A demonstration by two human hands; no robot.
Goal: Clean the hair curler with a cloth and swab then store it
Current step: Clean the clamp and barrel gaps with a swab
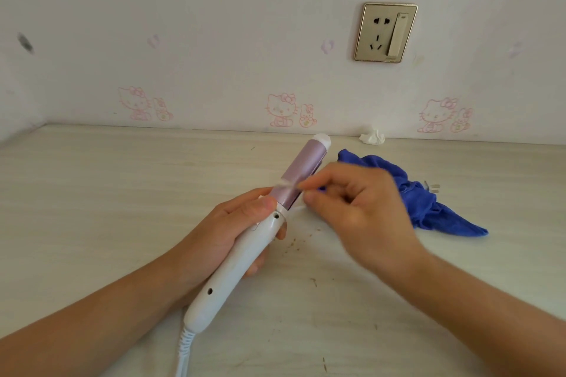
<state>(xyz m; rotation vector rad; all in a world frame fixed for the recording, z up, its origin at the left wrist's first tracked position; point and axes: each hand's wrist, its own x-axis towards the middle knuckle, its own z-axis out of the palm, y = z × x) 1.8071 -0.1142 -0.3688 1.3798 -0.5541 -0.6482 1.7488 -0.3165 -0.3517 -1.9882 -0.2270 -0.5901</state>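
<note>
Left hand [226,228] grips the hair curler [242,260] (barrel pointing away); right hand [358,205] pinches a swab [284,184] against its barrel.

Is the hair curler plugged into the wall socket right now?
Not plugged in: the wall socket holds no plug; the hair curler cord runs off the bottom edge.

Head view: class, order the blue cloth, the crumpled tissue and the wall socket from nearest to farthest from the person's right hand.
1. Blue cloth, just beyond the right hand, on its right.
2. Crumpled tissue, farther back on the table.
3. Wall socket, highest, above the tissue.
</note>
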